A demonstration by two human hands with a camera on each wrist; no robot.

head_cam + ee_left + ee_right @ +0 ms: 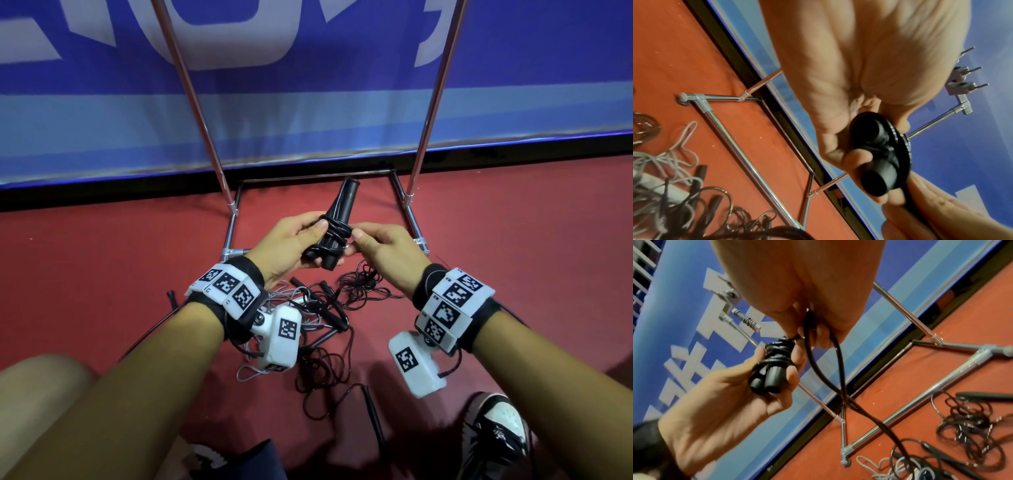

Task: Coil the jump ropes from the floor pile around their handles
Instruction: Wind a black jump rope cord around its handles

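My left hand point(294, 236) grips two black jump-rope handles point(337, 219) held side by side, their butt ends pointing toward me point(877, 175) point(766, 382). Several turns of black rope point(337, 233) wrap round the pair. My right hand point(373, 243) pinches the rope's free stretch point(818, 361) just right of the handles; the rope loops down from its fingers to the floor. Below my wrists lies the floor pile point(329, 318) of tangled black and grey ropes with several loose black handles.
A chrome tube stand point(233, 219) rests on the red floor point(102, 267) just beyond my hands, its uprights rising against a blue banner point(308, 113). My knee point(41, 383) is at the lower left and my shoe point(496, 435) at the lower right.
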